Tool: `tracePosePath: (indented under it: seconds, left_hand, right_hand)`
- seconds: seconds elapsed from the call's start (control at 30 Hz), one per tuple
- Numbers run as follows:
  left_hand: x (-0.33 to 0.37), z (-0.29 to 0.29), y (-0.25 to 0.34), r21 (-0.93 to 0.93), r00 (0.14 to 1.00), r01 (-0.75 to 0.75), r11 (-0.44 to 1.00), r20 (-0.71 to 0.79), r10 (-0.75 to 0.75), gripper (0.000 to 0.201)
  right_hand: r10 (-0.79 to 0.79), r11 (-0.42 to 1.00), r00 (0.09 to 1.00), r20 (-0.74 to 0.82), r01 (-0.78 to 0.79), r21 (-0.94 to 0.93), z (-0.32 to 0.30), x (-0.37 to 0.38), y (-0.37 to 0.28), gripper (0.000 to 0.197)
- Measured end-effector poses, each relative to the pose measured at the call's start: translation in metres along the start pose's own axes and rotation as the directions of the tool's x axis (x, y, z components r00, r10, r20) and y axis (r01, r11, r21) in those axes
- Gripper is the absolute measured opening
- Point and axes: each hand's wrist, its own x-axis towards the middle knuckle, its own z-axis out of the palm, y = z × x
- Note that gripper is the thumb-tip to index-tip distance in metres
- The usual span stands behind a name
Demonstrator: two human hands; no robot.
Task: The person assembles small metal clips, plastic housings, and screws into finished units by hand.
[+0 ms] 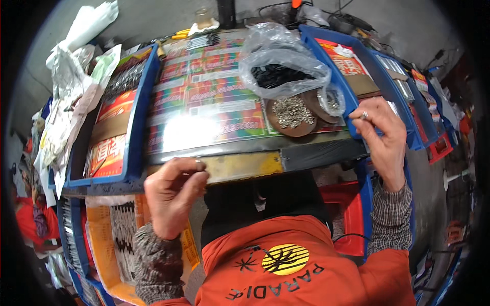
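Near the table's front edge, my left hand (171, 196) is closed, thumb and forefinger curled toward each other. Something small and shiny shows at its fingertips, too small to make out. My right hand (383, 133) hovers by the blue tray at the right, pinching a small silvery metal piece (363, 116) between thumb and forefinger. Left of that hand is a round brown dish (290, 129) heaped with small metal parts (293, 111). Behind it lies a clear plastic bag (319, 84) of black parts (280, 75), with a smaller bag of metal bits (333, 102) alongside.
A blue tray (137, 122) with rows of metal parts and cardboard stands at left, crumpled paper (66, 112) beside it. More blue trays (341, 84) line the right side. Below the table are an orange crate (94, 229) and a red stool-like object (349, 209).
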Motion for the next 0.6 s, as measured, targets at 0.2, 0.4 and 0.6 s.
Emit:
tracePosePath:
  seconds: [0.2, 0.4, 0.6]
  left_hand:
    - [-0.012, 0.026, -0.022, -0.310, 0.997, 0.057, 0.949, 0.074, -0.035, 0.009]
    - [-0.020, 0.037, -0.034, -0.382, 0.979, 0.165, 0.909, 0.172, -0.106, 0.012]
    - [-0.024, 0.045, -0.037, -0.427, 0.968, 0.225, 0.875, 0.202, -0.151, 0.012]
  right_hand:
    - [0.025, 0.936, 0.957, 0.290, -0.124, 0.328, 0.048, -0.023, -0.025, 0.008]
    - [0.182, 0.448, 0.705, 0.685, -0.680, 0.581, 0.082, -0.045, -0.041, 0.020]
    - [0.084, 0.343, 0.664, 0.743, -0.719, 0.604, 0.100, -0.057, -0.053, 0.036]
